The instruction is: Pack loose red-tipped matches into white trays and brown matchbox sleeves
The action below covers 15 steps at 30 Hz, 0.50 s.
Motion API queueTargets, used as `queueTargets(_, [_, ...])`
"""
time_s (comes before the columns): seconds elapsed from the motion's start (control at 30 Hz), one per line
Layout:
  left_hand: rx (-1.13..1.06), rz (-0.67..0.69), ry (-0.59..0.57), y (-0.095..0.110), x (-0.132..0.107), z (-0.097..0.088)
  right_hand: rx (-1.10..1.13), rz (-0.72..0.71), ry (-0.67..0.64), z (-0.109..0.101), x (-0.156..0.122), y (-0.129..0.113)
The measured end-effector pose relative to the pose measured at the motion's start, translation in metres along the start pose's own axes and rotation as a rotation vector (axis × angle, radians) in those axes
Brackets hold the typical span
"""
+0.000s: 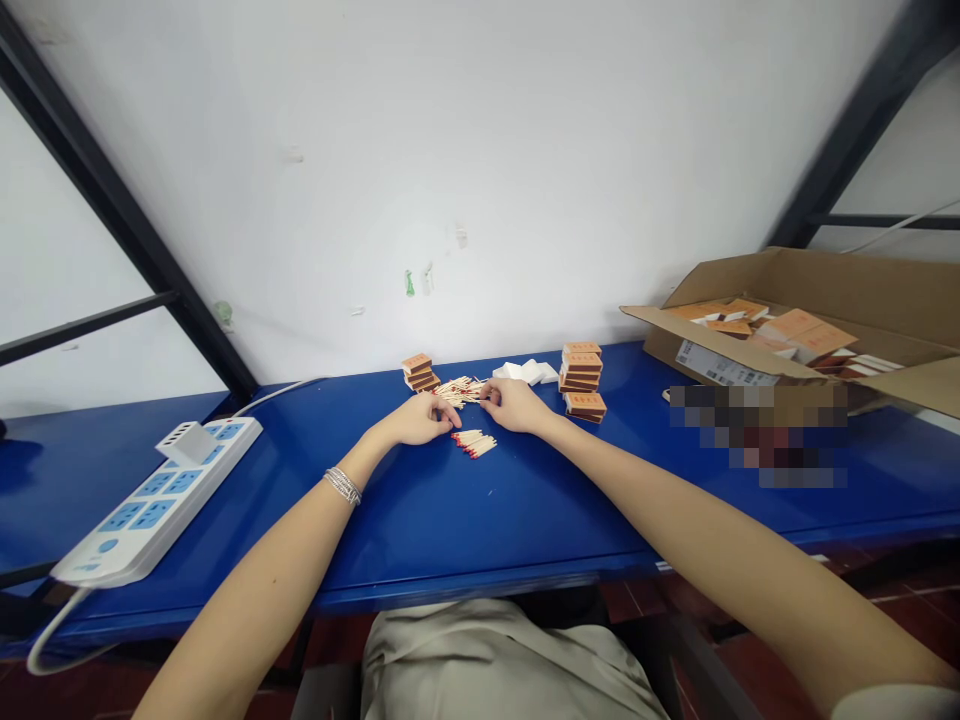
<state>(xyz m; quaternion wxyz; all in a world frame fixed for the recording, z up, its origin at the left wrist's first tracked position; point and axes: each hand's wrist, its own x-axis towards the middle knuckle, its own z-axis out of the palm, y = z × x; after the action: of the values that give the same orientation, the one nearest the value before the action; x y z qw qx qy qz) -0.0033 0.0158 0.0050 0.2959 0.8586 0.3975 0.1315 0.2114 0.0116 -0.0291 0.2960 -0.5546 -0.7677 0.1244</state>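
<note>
A loose heap of matches [459, 389] lies on the blue table in front of me. My left hand [420, 419] is at the heap's near left side, fingers loosely bent and apart, with nothing visible in them. At the heap's right edge, the fingertips of my right hand [516, 406] are pinched together at the match sticks; a reddish tip shows there, though how many they hold is too small to tell. Just below, between both hands, a small row of matches [475, 444] lies side by side, red heads toward me.
Matchbox stacks stand left [420, 373] and right [581, 368] of the heap, with white paper pieces [525, 373] between. An open carton [825, 270] of matchboxes sits at right, beside a blurred patch. A white power strip [161, 510] lies at left.
</note>
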Motion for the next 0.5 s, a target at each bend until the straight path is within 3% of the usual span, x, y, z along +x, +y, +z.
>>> queueTargets(0.13, [0.052,-0.082,0.122,-0.005,0.002,0.002,-0.103,0.029,0.000,0.002,-0.001,-0.009])
queueTargets(0.3, [0.116,-0.083,0.180,-0.010,0.005,0.004,-0.192,0.063,0.030,0.003,0.001,-0.014])
queueTargets(0.4, [0.161,-0.091,0.255,-0.013,0.007,0.004,-0.117,0.055,0.044,0.001,0.002,-0.010])
queueTargets(0.5, [0.211,-0.091,0.318,-0.015,0.008,0.006,0.007,-0.038,-0.029,-0.004,0.000,-0.004])
